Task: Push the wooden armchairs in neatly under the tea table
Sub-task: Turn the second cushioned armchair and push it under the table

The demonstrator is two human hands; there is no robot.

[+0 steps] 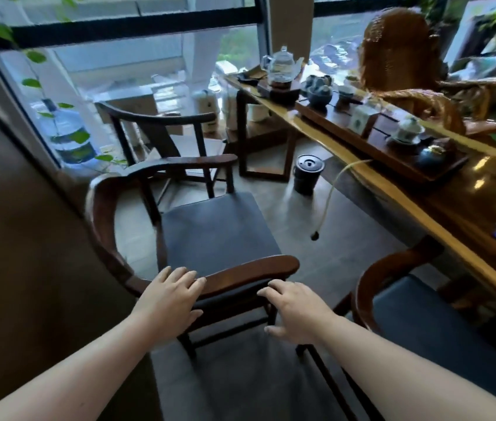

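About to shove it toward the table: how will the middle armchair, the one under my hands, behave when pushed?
The middle armchair looks like solid dark wood, so probably heavy and rigid. Pushed high at the armrest, where the left hand rests, it may tilt rather than slide. The smooth floor should let its legs slide.

glossy wood armchair, matt cloth seat
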